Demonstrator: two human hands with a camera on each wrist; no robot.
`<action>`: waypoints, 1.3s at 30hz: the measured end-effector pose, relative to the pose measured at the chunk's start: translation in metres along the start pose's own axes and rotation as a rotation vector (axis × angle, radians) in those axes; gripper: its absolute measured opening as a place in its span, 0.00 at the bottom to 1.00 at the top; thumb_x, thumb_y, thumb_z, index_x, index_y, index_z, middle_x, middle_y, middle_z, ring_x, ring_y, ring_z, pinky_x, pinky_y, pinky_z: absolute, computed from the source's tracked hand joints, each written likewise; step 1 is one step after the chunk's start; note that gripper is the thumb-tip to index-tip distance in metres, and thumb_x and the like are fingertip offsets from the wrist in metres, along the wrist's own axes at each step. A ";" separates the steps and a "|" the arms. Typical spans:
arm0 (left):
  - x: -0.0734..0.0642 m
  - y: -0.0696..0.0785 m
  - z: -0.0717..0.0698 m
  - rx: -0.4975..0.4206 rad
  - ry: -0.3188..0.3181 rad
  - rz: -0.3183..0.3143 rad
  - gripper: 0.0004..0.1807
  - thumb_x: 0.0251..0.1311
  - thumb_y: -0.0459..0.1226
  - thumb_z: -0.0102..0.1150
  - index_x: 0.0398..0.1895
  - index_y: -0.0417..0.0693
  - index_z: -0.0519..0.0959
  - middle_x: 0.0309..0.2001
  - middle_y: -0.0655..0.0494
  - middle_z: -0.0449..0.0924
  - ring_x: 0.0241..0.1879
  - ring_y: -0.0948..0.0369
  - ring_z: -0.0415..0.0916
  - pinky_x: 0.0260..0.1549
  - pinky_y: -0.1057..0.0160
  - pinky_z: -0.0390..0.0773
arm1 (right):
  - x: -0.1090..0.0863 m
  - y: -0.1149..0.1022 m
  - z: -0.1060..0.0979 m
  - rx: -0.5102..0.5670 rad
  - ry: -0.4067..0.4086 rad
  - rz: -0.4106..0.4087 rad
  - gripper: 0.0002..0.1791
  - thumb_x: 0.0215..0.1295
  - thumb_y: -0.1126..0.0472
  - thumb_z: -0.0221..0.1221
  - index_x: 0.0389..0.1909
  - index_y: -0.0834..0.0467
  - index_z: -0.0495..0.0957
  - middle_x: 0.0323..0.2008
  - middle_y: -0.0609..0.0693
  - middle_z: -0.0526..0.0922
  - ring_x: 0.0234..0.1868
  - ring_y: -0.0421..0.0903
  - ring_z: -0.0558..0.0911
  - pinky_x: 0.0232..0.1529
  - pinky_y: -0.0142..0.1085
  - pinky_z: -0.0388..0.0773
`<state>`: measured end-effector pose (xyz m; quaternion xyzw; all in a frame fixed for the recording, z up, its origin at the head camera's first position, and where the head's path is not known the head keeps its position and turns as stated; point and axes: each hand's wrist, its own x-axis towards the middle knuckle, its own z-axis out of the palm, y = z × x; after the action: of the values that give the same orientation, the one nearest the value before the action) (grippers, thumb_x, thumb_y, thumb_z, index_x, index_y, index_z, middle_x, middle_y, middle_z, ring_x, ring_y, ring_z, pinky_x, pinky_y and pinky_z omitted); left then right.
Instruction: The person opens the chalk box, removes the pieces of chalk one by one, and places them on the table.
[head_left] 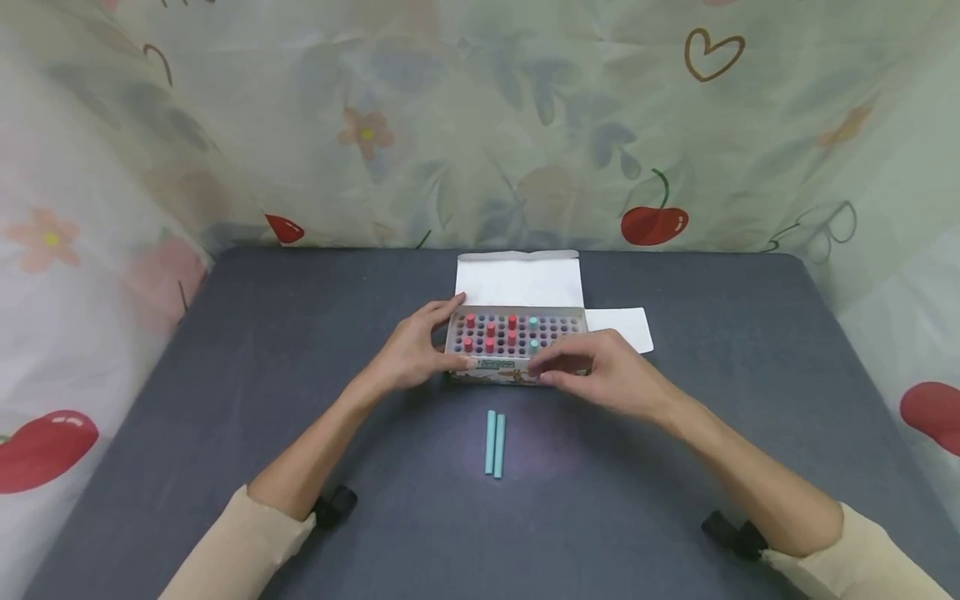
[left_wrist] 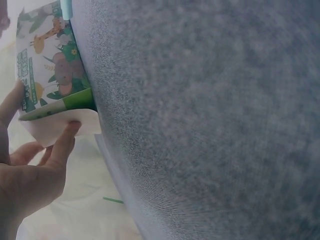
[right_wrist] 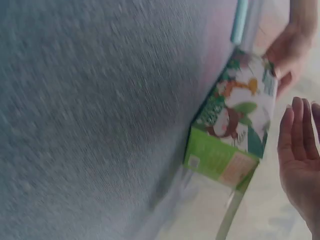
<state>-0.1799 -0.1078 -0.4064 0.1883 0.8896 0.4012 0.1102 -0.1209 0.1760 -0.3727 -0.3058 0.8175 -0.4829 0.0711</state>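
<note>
A cardboard chalk box (head_left: 498, 375) printed with animals lies on the table with its holed inner tray (head_left: 555, 325) showing. Several red chalks (head_left: 512, 321) and a few teal chalks (head_left: 533, 322) stand in the holes. My left hand (head_left: 416, 346) grips the box's left end, thumb at the front and fingers on the far side. In the left wrist view, a fingertip touches a white end flap (left_wrist: 65, 122). Over the front right edge hovers my right hand (head_left: 611, 375); its fingers look nearly straight in the right wrist view, with nothing visible in them.
Two loose teal chalks (head_left: 490, 442) lie side by side on the dark grey table (head_left: 637, 492), nearer to me than the box. The white lid (head_left: 519, 282) is folded back behind it. A white flap (head_left: 622, 327) sticks out right. Patterned curtains (head_left: 480, 125) surround the table.
</note>
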 end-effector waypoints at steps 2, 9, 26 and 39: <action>0.000 0.001 0.000 -0.001 0.001 -0.001 0.53 0.52 0.41 0.76 0.79 0.55 0.54 0.69 0.45 0.63 0.49 0.52 0.76 0.43 0.57 0.79 | 0.001 0.000 -0.007 -0.021 0.035 0.002 0.12 0.61 0.70 0.67 0.45 0.56 0.87 0.40 0.44 0.87 0.40 0.42 0.85 0.43 0.34 0.81; 0.001 0.002 0.001 0.006 0.002 -0.006 0.53 0.52 0.41 0.76 0.79 0.54 0.55 0.71 0.46 0.62 0.49 0.52 0.76 0.43 0.57 0.78 | 0.005 0.006 -0.017 -0.043 0.098 0.035 0.14 0.59 0.71 0.68 0.45 0.56 0.87 0.41 0.47 0.87 0.40 0.42 0.84 0.44 0.33 0.80; 0.002 0.003 0.000 -0.005 -0.017 0.008 0.53 0.53 0.41 0.76 0.79 0.56 0.54 0.72 0.47 0.61 0.49 0.52 0.77 0.43 0.57 0.78 | 0.023 0.026 -0.019 -0.145 0.094 0.112 0.11 0.62 0.69 0.67 0.44 0.55 0.87 0.41 0.48 0.88 0.40 0.42 0.85 0.42 0.35 0.81; 0.000 0.002 -0.001 0.010 0.000 -0.005 0.53 0.52 0.41 0.77 0.79 0.55 0.55 0.71 0.46 0.61 0.50 0.53 0.75 0.43 0.59 0.76 | 0.033 0.029 -0.011 -0.340 0.027 0.156 0.12 0.59 0.62 0.70 0.44 0.53 0.88 0.38 0.44 0.88 0.35 0.36 0.85 0.37 0.37 0.79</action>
<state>-0.1800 -0.1071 -0.4047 0.1869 0.8920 0.3966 0.1103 -0.1647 0.1756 -0.3851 -0.2424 0.9094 -0.3350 0.0448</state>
